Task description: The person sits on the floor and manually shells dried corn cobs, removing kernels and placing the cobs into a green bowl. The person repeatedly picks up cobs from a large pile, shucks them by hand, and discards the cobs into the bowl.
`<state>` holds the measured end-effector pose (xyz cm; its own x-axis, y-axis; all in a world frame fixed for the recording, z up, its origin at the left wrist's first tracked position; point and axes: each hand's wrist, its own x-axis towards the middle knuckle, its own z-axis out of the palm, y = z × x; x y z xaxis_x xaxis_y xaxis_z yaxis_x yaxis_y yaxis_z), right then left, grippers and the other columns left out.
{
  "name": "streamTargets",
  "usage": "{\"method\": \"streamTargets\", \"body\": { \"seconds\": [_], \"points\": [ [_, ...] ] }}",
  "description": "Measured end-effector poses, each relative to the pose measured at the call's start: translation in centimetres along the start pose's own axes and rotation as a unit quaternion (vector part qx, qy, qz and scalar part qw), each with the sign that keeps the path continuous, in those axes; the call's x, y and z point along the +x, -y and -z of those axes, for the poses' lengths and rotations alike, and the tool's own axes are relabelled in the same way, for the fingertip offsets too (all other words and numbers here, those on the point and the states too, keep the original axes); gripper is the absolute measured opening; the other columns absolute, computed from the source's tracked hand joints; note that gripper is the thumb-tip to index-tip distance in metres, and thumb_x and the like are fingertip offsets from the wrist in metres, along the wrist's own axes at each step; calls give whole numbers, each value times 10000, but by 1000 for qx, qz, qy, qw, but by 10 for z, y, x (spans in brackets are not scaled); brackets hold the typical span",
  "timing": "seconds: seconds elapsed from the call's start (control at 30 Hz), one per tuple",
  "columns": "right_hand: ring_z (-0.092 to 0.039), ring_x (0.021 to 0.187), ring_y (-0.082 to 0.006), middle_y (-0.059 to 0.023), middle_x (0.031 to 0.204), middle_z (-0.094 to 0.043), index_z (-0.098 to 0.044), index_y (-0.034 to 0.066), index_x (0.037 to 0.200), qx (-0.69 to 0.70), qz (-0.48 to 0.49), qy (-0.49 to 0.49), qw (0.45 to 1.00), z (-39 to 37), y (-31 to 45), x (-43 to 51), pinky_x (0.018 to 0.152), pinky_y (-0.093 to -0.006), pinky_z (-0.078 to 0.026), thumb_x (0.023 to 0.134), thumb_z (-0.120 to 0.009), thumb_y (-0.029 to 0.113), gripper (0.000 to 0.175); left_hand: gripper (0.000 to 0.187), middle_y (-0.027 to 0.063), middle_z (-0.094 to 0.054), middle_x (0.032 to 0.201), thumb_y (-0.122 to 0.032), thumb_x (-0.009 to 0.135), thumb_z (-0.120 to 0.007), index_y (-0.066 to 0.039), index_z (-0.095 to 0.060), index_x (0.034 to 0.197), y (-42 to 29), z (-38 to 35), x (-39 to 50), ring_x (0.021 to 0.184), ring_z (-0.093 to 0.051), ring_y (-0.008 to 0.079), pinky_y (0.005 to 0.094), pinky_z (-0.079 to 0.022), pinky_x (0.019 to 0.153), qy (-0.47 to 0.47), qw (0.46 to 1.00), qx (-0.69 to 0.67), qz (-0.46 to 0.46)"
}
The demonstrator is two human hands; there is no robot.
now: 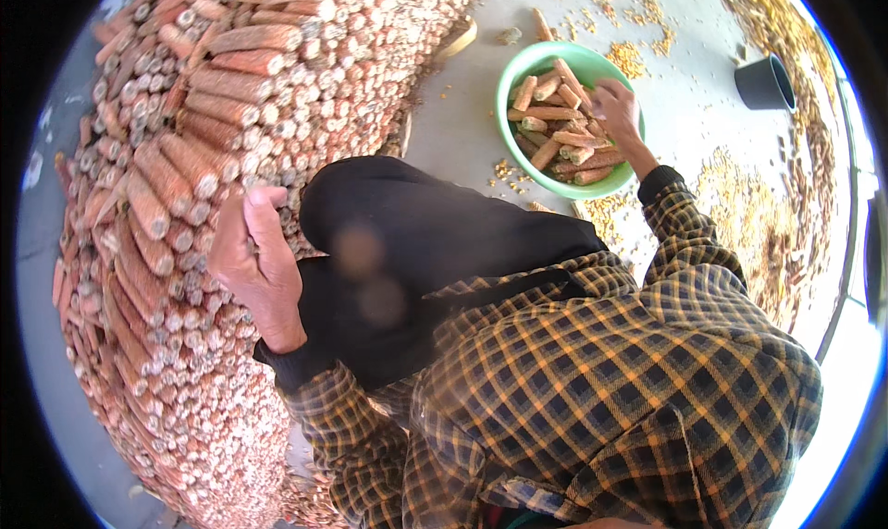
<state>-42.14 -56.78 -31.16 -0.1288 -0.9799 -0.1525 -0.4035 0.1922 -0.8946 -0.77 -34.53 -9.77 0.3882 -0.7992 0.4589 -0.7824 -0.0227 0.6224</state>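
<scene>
My left hand [260, 262] is at the near side of a large stack of bare corn cobs [201, 168], its fingers curled; whether it holds anything is hidden by the hand itself. The cobs lie packed side by side, most with their round ends facing me. My right hand [614, 106] is over the right side of a green plastic basin [515, 156], fingers bent above the loose corn cobs [555, 123] inside. It is blurred, and whether a cob is in its fingers does not show clearly.
Loose yellow kernels [626, 59] are scattered on the grey floor [458, 127] around the basin. A dark bucket [763, 84] lies tipped at the right. Beyond it a long heap of corn [808, 154] runs along the edge. One cob [542, 26] lies behind the basin. My bent knees lie between both hands.
</scene>
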Motion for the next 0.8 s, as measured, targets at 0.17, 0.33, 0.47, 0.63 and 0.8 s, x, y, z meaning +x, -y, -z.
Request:
{"method": "streamTargets", "body": {
  "seconds": [0.17, 0.33, 0.47, 0.63, 0.8],
  "points": [
    [-647, 703, -123, -84, 892, -711, -683, 7, 1133, -72, -111, -32, 991, 2, -83, -10, 600, -266, -529, 897, -596, 94, 265, 209, 115, -632, 732, -89, 972, -569, 33, -673, 838, 16, 7, 0, 629, -590, 228, 332, -443, 577, 113, 988, 95, -53],
    [-680, 1001, -273, -150, 1093, -711, -649, 62, 1233, -234, 40, -16, 971, -24, -85, 25, 904, -377, -516, 885, -640, 245, 394, 183, 131, -642, 770, -54, 960, -571, 42, -673, 843, -6, 13, 1, 639, -605, 243, 347, -454, 585, 132, 984, 117, -10],
    [-590, 1168, -359, -174, 1246, -635, -594, 124, 1326, -354, 64, 10, 933, -51, -59, 66, 1001, -439, -451, 893, -587, 334, 482, 145, 142, -652, 785, -38, 941, -597, 46, -674, 851, -7, 11, -2, 651, -617, 256, 356, -468, 592, 126, 987, 100, -10],
    [-662, 933, -312, -144, 1009, -693, -671, 71, 1089, -72, 13, 236, 969, -50, -26, 95, 909, -442, -478, 1042, -382, 495, 515, 100, 129, -654, 745, -40, 873, -678, 3, -668, 784, 6, 23, -8, 631, -613, 278, 372, -483, 585, 102, 989, 104, -29],
    [-615, 957, -471, -221, 1054, -663, -422, 230, 1430, -546, 282, 145, 775, -42, -38, 88, 861, -571, -476, 916, -506, 346, 534, 174, 105, -590, 669, -60, 849, -715, -17, -625, 707, -4, 39, -14, 581, -566, 282, 373, -446, 553, 82, 986, 108, -93]
  ]
}}
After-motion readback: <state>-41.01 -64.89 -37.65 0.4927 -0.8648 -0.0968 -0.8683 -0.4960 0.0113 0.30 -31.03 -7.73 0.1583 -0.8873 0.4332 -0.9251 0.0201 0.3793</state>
